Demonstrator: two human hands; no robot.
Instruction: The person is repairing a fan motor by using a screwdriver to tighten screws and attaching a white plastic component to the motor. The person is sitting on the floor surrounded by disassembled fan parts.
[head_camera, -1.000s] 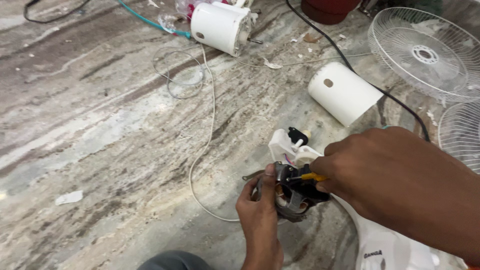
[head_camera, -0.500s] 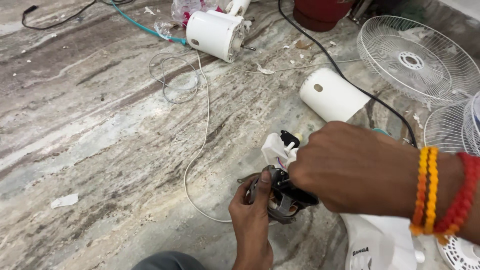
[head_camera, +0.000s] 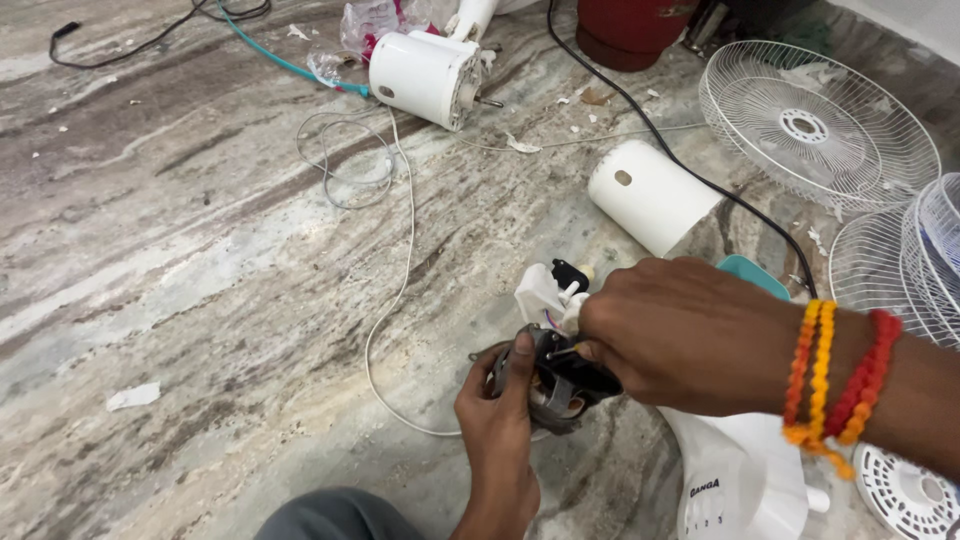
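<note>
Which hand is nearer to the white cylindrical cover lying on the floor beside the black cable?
The right hand. It sits just below the white cylindrical cover, working at the fan motor. The left hand grips the motor from the lower left, farther from the cover.

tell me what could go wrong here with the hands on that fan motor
The left hand alone steadies the bare fan motor off the floor, so it could slip while the right hand works at its top. The thin coloured wires beside the fingers might snag or pull loose. The white cord looping nearby could catch.
</note>
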